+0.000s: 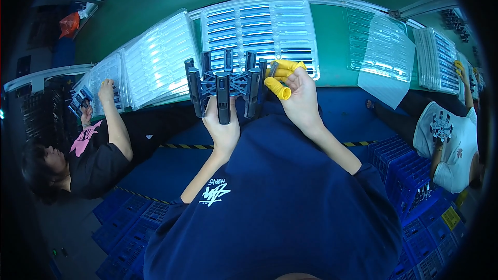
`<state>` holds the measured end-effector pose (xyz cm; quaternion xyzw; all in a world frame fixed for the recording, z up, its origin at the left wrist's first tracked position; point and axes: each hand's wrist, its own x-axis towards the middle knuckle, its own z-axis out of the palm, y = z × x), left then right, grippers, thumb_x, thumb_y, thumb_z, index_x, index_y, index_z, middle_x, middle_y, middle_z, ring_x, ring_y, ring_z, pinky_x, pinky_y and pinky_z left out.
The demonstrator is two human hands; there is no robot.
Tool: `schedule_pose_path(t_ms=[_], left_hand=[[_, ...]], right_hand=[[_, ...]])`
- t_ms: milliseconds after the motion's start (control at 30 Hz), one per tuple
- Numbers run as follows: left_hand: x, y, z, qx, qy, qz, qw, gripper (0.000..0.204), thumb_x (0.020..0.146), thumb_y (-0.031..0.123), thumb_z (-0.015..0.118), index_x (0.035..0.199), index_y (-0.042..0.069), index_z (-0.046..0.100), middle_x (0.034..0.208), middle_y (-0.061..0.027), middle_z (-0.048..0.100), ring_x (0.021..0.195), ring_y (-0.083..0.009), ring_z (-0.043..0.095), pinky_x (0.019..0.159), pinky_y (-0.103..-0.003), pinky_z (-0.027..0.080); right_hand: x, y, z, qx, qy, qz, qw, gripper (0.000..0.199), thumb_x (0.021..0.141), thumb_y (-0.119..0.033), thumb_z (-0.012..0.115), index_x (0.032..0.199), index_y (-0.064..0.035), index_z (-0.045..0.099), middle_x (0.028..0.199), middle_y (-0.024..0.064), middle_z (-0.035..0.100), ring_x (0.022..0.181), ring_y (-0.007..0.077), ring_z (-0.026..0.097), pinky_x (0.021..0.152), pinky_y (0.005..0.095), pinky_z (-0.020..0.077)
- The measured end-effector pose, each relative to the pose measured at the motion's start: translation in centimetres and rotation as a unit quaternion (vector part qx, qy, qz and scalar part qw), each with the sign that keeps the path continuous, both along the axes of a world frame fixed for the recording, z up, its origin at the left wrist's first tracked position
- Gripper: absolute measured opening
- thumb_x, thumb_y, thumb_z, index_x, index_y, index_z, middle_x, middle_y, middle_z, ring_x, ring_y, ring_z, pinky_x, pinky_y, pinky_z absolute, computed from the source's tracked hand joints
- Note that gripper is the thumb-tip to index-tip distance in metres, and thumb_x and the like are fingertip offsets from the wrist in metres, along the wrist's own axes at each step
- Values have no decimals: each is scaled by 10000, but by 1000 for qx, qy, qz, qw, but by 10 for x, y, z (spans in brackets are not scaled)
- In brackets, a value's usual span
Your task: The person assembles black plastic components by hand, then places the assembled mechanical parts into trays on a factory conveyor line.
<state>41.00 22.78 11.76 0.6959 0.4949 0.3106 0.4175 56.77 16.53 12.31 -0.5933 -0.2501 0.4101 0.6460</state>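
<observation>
My left hand (pixel 222 128) grips from below a black round fixture (pixel 223 96) with several upright black holders on spokes around its hub. At the fixture's right side is my right hand (pixel 301 93), with yellow finger cots on its fingertips. Its fingers pinch a small slim grey piece (pixel 273 68) close to the rightmost holder; whether the piece touches that holder I cannot tell. Just beyond both hands lies a clear plastic tray (pixel 313 36) with rows of slim, shiny dark strips in its slots.
Stacked clear trays (pixel 161 57) lie to the left on the green bench (pixel 332 46). A clear tray (pixel 358 31) with a translucent sheet (pixel 386 67) is at right. One co-worker (pixel 98 145) works at left, another (pixel 446 135) at right holds a similar fixture. Blue crates (pixel 399 171) stand behind.
</observation>
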Motion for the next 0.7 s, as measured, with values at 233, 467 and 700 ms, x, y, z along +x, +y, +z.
schedule_pose_path(t_ms=[233,467,700], left_hand=[[-4,1,1,0,7,11,1000,119,849,36,579,759,-38,556,587,-78,491,496,-129,453,471,-276,320],[-8,3,-2,-38,-61,75,995,194,891,117,558,757,-24,549,571,-36,477,497,-76,427,459,-257,316],[-15,0,12,-202,-85,69,973,170,930,159,501,882,0,539,716,-7,529,533,-29,437,412,-174,344]], right_hand=[[-3,1,4,13,12,-9,1000,357,773,39,658,1079,12,477,1046,97,575,983,159,577,836,250,475],[12,-5,7,12,-23,-101,995,324,813,41,608,1114,35,489,1060,114,595,987,163,586,844,255,470],[93,10,-39,-117,-476,-29,871,257,716,66,582,970,37,617,934,233,613,886,361,587,820,404,460]])
